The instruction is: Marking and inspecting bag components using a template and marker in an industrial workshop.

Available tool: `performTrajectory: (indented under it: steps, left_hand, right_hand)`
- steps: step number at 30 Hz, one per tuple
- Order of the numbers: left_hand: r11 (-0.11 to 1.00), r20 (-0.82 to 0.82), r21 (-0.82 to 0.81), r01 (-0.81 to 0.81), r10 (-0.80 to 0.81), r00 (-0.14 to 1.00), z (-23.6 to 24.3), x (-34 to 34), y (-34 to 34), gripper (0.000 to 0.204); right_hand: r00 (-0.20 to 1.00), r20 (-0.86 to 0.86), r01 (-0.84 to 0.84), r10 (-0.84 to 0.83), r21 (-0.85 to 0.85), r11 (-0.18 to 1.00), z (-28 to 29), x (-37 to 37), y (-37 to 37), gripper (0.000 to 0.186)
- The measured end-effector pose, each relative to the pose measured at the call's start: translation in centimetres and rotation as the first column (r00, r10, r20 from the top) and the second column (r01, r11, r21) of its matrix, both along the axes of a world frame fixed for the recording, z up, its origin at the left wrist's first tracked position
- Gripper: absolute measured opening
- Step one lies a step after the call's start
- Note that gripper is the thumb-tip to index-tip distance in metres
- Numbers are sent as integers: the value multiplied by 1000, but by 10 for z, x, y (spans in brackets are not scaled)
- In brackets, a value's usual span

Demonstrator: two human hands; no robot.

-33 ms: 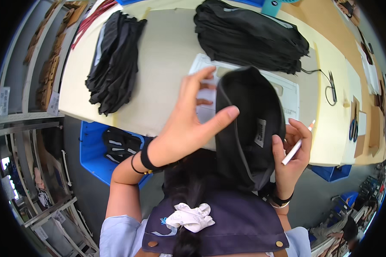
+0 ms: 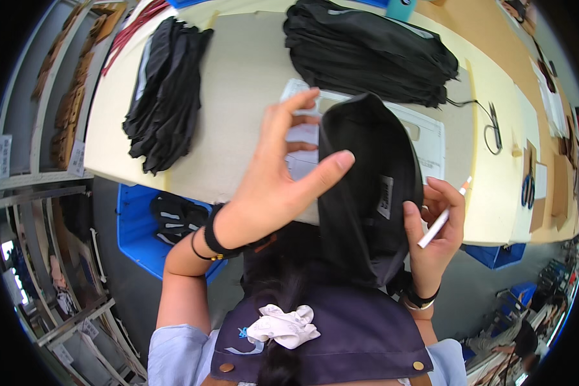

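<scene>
View: the head camera, looking down at the worktop [image 2: 238,96] and both bare hands.
Black pouch: upended in front of the body, just past the near edge of the worktop; its long mouth gapes, and a small pale label [image 2: 385,198] shows on the inner face.
Left hand [image 2: 273,174]: the grip is open, thumb and fingers spread by the left rim of the black pouch [image 2: 354,238]; whether the thumb touches it I cannot tell.
Right hand [image 2: 441,249]: the grip is closed around a slim white stick [image 2: 436,228], with the thumb against the pouch's right side.
Stacked black pieces: one bundle [image 2: 170,96] lies at the left, a larger one [image 2: 367,55] at the far side.
Blue bin [image 2: 130,231]: below the worktop at the left, with dark pieces [image 2: 174,219] inside.
Done so far: the pouch looks already shaped, its label in place.
Left to do: this pouch seems partway through handling, neither stacked nor binned; which bundle is finished, if either, cannot be told.
</scene>
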State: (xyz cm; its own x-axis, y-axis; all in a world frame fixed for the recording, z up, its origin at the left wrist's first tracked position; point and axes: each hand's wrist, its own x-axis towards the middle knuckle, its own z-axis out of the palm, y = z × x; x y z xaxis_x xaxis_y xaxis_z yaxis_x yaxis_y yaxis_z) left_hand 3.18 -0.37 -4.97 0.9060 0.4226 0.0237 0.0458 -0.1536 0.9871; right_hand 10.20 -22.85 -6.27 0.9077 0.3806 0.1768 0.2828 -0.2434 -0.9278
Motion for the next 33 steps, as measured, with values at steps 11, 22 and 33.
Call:
performTrajectory:
  steps: [11, 22, 33]
  left_hand:
    - [972, 144, 197, 129, -159, 977, 14, 10, -15, 53]
    - [866, 140, 488, 110, -202, 969, 23, 4, -20, 30]
    - [949, -287, 9, 316, -301, 909, 17, -37, -19, 6]
  right_hand:
    - [987, 159, -24, 24, -2, 1000, 18, 11, 17, 64]
    - [919, 358, -202, 167, 62, 977, 12, 22, 17, 23]
    - [926, -331, -159, 183, 100, 982, 13, -1, -10, 15]
